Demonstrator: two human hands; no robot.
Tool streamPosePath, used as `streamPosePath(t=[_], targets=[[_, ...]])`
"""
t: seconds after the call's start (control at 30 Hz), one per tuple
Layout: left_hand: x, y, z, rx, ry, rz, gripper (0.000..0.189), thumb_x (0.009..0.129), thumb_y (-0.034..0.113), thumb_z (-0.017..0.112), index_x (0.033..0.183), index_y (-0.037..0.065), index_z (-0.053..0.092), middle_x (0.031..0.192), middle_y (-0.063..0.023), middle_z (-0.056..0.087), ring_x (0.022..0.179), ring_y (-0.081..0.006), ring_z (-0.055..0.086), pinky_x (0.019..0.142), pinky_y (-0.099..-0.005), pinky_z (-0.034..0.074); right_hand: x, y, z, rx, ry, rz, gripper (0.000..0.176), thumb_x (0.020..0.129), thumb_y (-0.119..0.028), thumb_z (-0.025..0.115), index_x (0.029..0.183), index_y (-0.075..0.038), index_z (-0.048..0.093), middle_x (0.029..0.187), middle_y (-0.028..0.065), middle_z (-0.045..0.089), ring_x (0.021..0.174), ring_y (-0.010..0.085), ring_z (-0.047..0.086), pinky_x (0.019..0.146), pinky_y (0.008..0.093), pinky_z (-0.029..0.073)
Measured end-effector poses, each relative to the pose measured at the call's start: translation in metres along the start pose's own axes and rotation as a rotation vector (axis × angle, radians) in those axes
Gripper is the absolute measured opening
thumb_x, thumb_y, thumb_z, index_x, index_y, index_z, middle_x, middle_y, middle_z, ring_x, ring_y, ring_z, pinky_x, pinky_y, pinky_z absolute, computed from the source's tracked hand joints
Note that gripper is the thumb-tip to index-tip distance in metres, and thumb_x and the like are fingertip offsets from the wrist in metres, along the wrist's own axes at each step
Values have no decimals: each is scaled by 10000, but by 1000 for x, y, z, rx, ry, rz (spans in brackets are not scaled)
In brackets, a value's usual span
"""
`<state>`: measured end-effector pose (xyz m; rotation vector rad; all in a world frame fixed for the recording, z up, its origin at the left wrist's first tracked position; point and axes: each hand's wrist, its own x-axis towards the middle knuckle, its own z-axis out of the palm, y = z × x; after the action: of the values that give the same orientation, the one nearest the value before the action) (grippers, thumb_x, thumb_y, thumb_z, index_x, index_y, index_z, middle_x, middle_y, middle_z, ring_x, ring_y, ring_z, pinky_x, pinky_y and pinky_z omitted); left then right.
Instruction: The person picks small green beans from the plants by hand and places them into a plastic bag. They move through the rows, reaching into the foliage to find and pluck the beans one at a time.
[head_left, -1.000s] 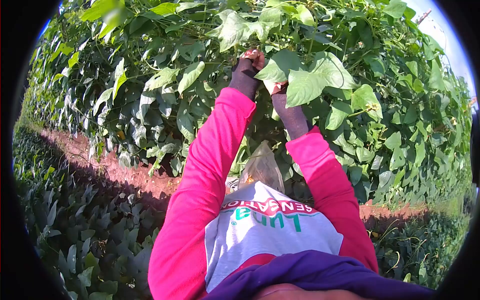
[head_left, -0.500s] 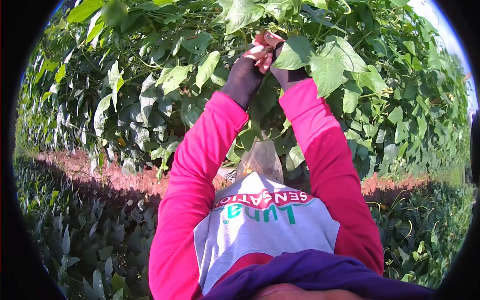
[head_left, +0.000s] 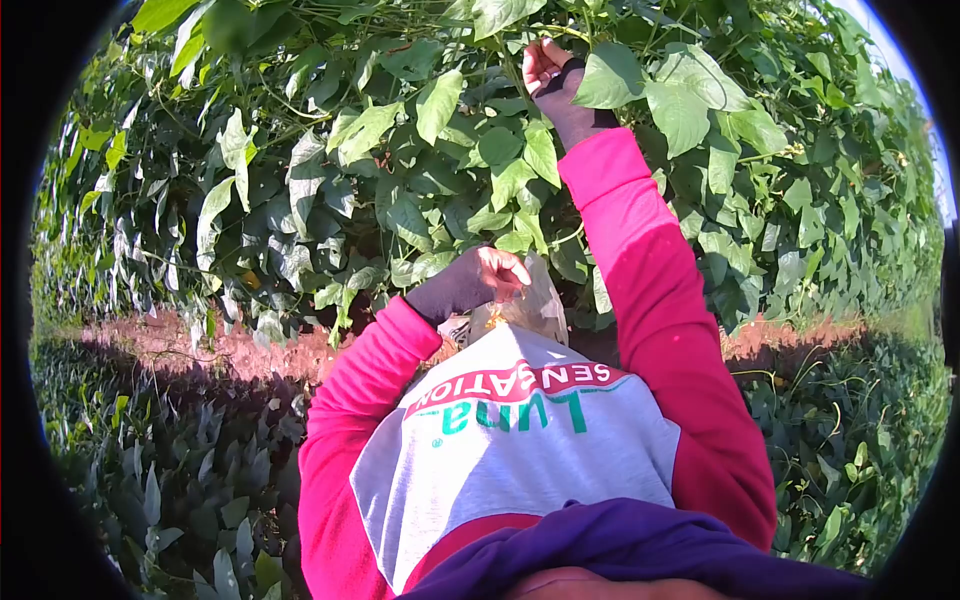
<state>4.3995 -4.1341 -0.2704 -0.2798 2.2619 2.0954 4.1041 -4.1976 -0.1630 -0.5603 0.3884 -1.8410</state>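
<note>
My left hand (head_left: 503, 273), in a dark fingerless sleeve, is low in front of my chest, at the mouth of a clear plastic bag (head_left: 545, 300). Its thumb and fingers are pinched together and point down; what they hold, if anything, is too small to name. Small yellow-orange bits (head_left: 495, 319) show in the bag. Farther up, my right hand (head_left: 548, 68) is among the climbing vines, fingers curled and closed beside a thin stem. A broad green leaf (head_left: 610, 77) hangs over its wrist, and I cannot make out what lies between the fingers.
A dense wall of leafy vines (head_left: 330, 160) spans the view ahead. Reddish soil (head_left: 210, 345) runs along its foot. Low leafy plants (head_left: 190, 470) grow on both sides of me. My grey and pink shirt (head_left: 520, 430) fills the lower middle.
My left hand has left the vines, where it was together with the right hand, and come down to the plastic bag. My right hand stays up in the leaves, slightly higher.
</note>
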Motion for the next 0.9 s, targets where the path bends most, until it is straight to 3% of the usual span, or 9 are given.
streamPosePath(t=[0.17, 0.23, 0.3, 0.43, 0.57, 0.7, 0.73, 0.77, 0.9], targets=[[-26, -6, 10, 523, 15, -61, 264, 922, 242, 597, 1005, 7, 684, 921, -104, 704, 841, -195, 665, 768, -303, 509, -25, 10, 18, -210, 267, -151, 102, 872, -52, 665, 912, -7, 583, 803, 102, 619, 700, 205, 620, 647, 302, 542], [-35, -16, 12, 502, 58, 126, 245, 763, 137, 650, 959, -1, 695, 839, -162, 683, 808, -293, 667, 739, -364, 524, -27, 15, 16, -130, 324, -262, 124, 884, -46, 647, 965, 6, 569, 824, 92, 614, 739, 209, 620, 719, 321, 561], [-38, -32, 12, 687, 53, 217, 247, 775, 149, 636, 960, -4, 691, 851, -166, 681, 827, -312, 661, 758, -368, 523, -49, 25, 39, -160, 419, -353, 140, 901, -52, 623, 1005, 21, 562, 879, 99, 612, 789, 213, 617, 773, 332, 560], [-51, -13, 12, 562, 124, 173, 211, 797, 168, 640, 941, 24, 692, 856, -159, 675, 801, -305, 661, 721, -370, 516, -86, 26, 50, -171, 253, -325, 188, 894, -55, 623, 1049, 20, 549, 933, 93, 597, 835, 197, 614, 774, 316, 540], [-80, 26, 2, 520, 319, 100, 180, 850, 213, 666, 920, 50, 695, 792, -137, 656, 736, -284, 648, 659, -361, 493, -171, 58, 89, -596, 258, -90, 202, 924, -120, 623, 1079, 4, 588, 907, 65, 641, 792, 142, 621, 728, 266, 531], [-109, 25, -31, 552, 993, 434, 87, 825, 77, 709, 890, 22, 691, 718, -87, 614, 644, -179, 580, 601, -295, 461, -237, 108, 56, -1106, 82, 366, 169, 935, -142, 583, 999, -16, 676, 962, 104, 684, 933, 168, 635, 803, 278, 516], [-114, 25, -44, 577, 1131, 493, 92, 819, 46, 711, 905, 17, 693, 738, -70, 624, 670, -155, 588, 620, -271, 468, -248, 119, 45, -1445, -155, 267, 171, 913, -153, 597, 977, -27, 695, 992, 116, 686, 957, 201, 639, 827, 297, 512], [-118, 29, -51, 357, 1199, 405, 129, 817, -4, 697, 945, 13, 695, 751, -56, 625, 699, -145, 593, 661, -259, 482, -254, 125, 42, -1773, -400, 145, 174, 892, -163, 610, 954, -38, 714, 1022, 128, 687, 980, 235, 642, 851, 317, 508], [-112, 72, -89, 638, 1179, 806, 209, 836, -62, 644, 1036, -16, 686, 879, -89, 684, 786, -159, 626, 762, -269, 491, -254, 133, 50, -1777, -323, 146, 177, 854, -176, 624, 925, -48, 723, 1042, 133, 681, 988, 285, 639, 872, 349, 503]])
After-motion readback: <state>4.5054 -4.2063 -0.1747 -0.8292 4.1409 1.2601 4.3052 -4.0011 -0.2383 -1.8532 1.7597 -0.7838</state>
